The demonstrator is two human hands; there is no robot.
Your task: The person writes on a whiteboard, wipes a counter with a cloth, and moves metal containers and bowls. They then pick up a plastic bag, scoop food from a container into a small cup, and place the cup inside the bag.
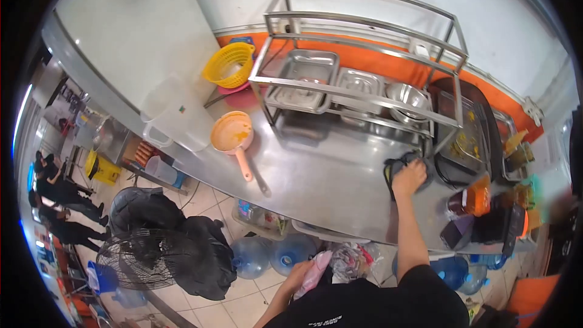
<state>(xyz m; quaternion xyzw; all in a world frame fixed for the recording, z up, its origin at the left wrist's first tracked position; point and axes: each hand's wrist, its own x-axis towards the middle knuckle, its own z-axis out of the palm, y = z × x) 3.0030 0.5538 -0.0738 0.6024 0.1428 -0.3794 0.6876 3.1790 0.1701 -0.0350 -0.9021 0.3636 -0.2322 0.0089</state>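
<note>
On the right part of the steel table (322,185), my right hand (410,177) is closed over a dark cloth (395,167) that lies bunched against the surface. The fingers curl down onto it and partly cover it. Low in front of my body, below the table edge, my left hand (296,277) grips a pink cloth (316,272); its fingertips are partly hidden. To the left on the table rests an orange pan (232,133), its handle pointing towards the front edge.
A metal rack (358,39) holds steel trays (303,73) and a steel bowl (408,100). A yellow basket (228,65) and clear pitcher (176,115) stand left. Dirty trays (467,140) and sauce containers (470,199) sit right. A fan (136,259) and water jugs (251,257) occupy the floor.
</note>
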